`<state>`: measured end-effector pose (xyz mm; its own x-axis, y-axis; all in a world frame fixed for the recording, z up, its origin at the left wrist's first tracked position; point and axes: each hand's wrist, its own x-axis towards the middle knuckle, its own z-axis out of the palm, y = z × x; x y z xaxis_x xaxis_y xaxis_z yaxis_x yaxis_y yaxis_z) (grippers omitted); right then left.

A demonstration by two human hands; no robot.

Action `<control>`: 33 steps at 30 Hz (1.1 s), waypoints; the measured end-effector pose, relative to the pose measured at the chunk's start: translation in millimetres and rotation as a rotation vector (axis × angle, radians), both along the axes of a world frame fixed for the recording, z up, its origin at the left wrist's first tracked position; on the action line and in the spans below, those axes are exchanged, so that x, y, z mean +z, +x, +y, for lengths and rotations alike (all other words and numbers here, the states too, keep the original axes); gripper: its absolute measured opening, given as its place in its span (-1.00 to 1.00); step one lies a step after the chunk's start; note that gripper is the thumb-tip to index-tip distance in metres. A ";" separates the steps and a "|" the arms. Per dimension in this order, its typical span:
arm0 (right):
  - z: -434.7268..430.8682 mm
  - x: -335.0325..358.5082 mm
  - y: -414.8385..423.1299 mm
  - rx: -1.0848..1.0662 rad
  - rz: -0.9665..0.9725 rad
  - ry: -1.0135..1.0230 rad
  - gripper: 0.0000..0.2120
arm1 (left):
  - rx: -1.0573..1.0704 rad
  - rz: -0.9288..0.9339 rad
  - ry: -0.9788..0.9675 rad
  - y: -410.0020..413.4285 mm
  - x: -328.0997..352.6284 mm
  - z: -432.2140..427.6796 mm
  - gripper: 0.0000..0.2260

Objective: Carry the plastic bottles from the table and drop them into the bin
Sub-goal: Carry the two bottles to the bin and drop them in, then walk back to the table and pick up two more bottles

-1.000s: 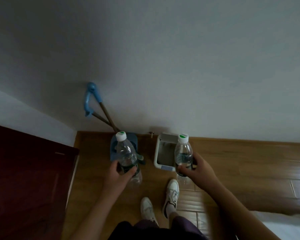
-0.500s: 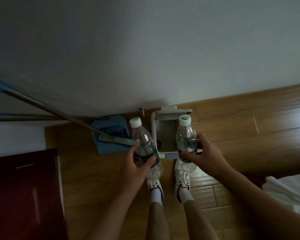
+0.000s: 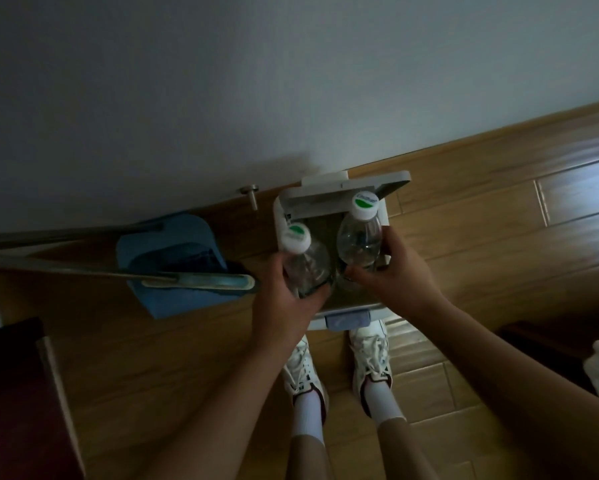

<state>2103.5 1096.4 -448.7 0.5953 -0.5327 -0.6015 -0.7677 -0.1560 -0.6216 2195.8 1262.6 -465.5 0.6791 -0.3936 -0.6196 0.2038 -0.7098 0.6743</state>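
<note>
Clear plastic bottles (image 3: 358,242), white-capped, one gripped in each hand (image 3: 400,271), hang above the open grey lidded bin (image 3: 336,199); release both straight down, clear of its rim.

A wooden plank floor (image 3: 481,244) is running from the base of the pale wall toward the camera. A small white bin (image 3: 346,317) with its lid (image 3: 343,197) tipped open against the wall is sitting on it. Just to the bin's left, a blue dustpan (image 3: 166,258) is lying on the boards, with a broom head (image 3: 201,281) resting across it and long handles (image 3: 49,251) stretching off to the left. A small metal doorstop (image 3: 251,195) is sticking up near the wall. Two feet in white sneakers (image 3: 370,355) are standing right in front of the bin. A dark red cabinet (image 3: 17,403) is standing at the lower left.
</note>
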 end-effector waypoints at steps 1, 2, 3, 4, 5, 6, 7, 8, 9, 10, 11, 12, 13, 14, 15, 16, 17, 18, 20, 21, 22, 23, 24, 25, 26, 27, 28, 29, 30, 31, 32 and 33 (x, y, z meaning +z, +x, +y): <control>0.3 -5.2 -1.3 0.007 0.011 0.001 -0.51 | -0.004 -0.011 0.005 0.2 -2.5 -3.4 -0.42; 1.5 -9.5 -3.1 0.013 0.018 -0.002 -0.51 | -0.007 -0.020 0.005 0.0 -4.5 -5.8 -0.45; 2.5 -12.8 -5.1 0.019 0.020 -0.009 -0.51 | -0.010 -0.026 0.008 -0.9 -5.2 -7.6 -0.49; 3.4 -15.0 -7.5 0.020 0.024 -0.018 -0.50 | -0.011 -0.033 0.012 -2.3 -5.6 -8.3 -0.51; 4.5 -15.4 -9.2 0.021 0.033 -0.026 -0.49 | -0.009 -0.041 0.023 -3.8 -5.7 -7.9 -0.52; 5.5 -14.8 -10.8 0.024 0.042 -0.033 -0.47 | -0.010 -0.059 0.038 -5.1 -5.7 -6.3 -0.54; 6.2 -13.7 -12.3 0.031 0.051 -0.039 -0.46 | -0.021 -0.091 0.054 -6.3 -4.8 -4.8 -0.56; 6.7 -11.8 -13.2 0.042 0.060 -0.046 -0.44 | -0.042 -0.127 0.070 -6.9 -4.1 -3.0 -0.60; 6.9 -9.6 -13.9 0.056 0.071 -0.048 -0.43 | -0.066 -0.156 0.090 -7.1 -2.1 -1.9 -0.63; 6.9 -7.5 -15.0 0.071 0.082 -0.048 -0.43 | -0.084 -0.170 0.112 -7.3 -0.1 -0.8 -0.66; 6.5 -5.5 -16.1 0.087 0.094 -0.046 -0.46 | -0.094 -0.167 0.133 -7.5 1.7 0.9 -0.68; 6.0 -4.0 -17.5 0.106 0.112 -0.042 -0.50 | -0.098 -0.154 0.150 -7.9 3.6 4.0 -0.68; 5.1 -2.4 -19.3 0.124 0.128 -0.037 -0.54 | -0.102 -0.134 0.170 -9.0 6.1 7.8 -0.68; 3.8 -1.4 -22.3 0.133 0.144 -0.030 -0.57 | -0.107 -0.108 0.195 -10.3 8.9 12.3 -0.68; 2.6 0.2 -25.9 0.136 0.157 -0.020 -0.59 | -0.116 -0.077 0.226 -11.6 12.9 16.9 -0.67; 1.7 2.0 -30.8 0.139 0.171 -0.007 -0.59 | -0.123 -0.045 0.257 -13.6 18.1 22.1 -0.68; 0.7 4.2 -37.2 0.147 0.185 0.008 -0.59 | -0.131 -0.019 0.287 -16.0 25.0 27.3 -0.68; -0.1 7.2 -44.8 0.160 0.199 0.024 -0.59 | -0.140 0.003 0.315 -18.2 33.1 33.2 -0.68; -0.9 19.2 -63.3 0.191 0.235 0.051 -0.59 | -0.152 0.050 0.359 -22.2 56.9 45.7 -0.68; -1.1 28.0 -74.0 0.203 0.260 0.060 -0.58 | -0.153 0.069 0.374 -24.1 70.1 52.9 -0.66; -1.7 39.2 -84.7 0.211 0.286 0.066 -0.56 | -0.156 0.086 0.391 -25.0 85.8 59.5 -0.63; -2.3 52.7 -96.1 0.212 0.308 0.073 -0.54 | -0.164 0.099 0.409 -26.0 105.2 64.5 -0.62; -3.4 67.7 -106.7 0.204 0.323 0.081 -0.54 | -0.173 0.107 0.422 -26.8 125.9 68.5 -0.61; -4.6 84.8 -116.8 0.186 0.331 0.086 -0.53 | -0.182 0.115 0.424 -26.9 148.5 71.2 -0.60; -6.2 104.1 -127.2 0.161 0.335 0.088 -0.53 | -0.190 0.125 0.415 -27.7 171.5 72.8 -0.60; -8.1 125.3 -137.4 0.128 0.334 0.086 -0.53 | -0.201 0.135 0.403 -28.5 194.9 72.9 -0.60; -9.2 148.2 -147.7 0.088 0.328 0.085 -0.53 | -0.212 0.147 0.398 -29.9 217.5 72.7 -0.60; -10.1 172.1 -158.0 0.042 0.316 0.085 -0.54 | -0.229 0.154 0.391 -31.6 239.4 71.7 -0.61; -10.2 195.9 -168.2 -0.007 0.302 0.086 -0.55 | -0.249 0.157 0.386 -32.7 258.9 71.3 -0.61; -9.6 219.2 -178.0 -0.052 0.293 0.090 -0.57 | -0.267 0.159 0.381 -33.8 276.8 70.9 -0.61; -9.0 242.0 -187.6 -0.096 0.286 0.095 -0.58 | -0.285 0.158 0.377 -34.7 293.5 69.9 -0.61; -7.4 263.5 -197.1 -0.136 0.277 0.099 -0.59 | -0.310 0.149 0.373 -35.5 308.9 66.9 -0.60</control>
<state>1906.4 1089.0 -185.3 0.3288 -0.5271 -0.7836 -0.9196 0.0101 -0.3927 2160.3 1329.5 -156.6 0.4593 -0.2961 -0.8375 0.0203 -0.9391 0.3432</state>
